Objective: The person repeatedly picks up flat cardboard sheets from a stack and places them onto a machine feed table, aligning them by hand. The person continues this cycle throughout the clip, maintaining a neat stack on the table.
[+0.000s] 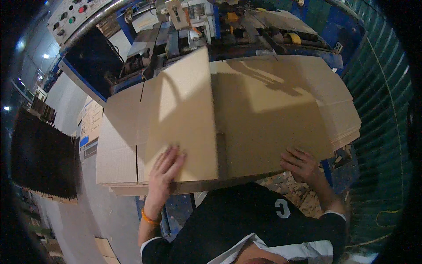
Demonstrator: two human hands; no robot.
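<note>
A folded corrugated cardboard sheet lies in front of me on a stack of similar brown sheets. Its left panel is folded over, with its inner edge raised near the middle. My left hand rests on the near part of that panel, fingers extended and slightly apart. At the near right edge, my right hand lies with its fingers on the sheet; its thumb is hidden. An orange band circles my left wrist.
Beyond the stack stands a blue machine with rollers and belts. A control panel with coloured buttons is at the upper left. A dark stack stands on the left floor. Green corrugated sheeting runs along the right. Cardboard scraps lie below.
</note>
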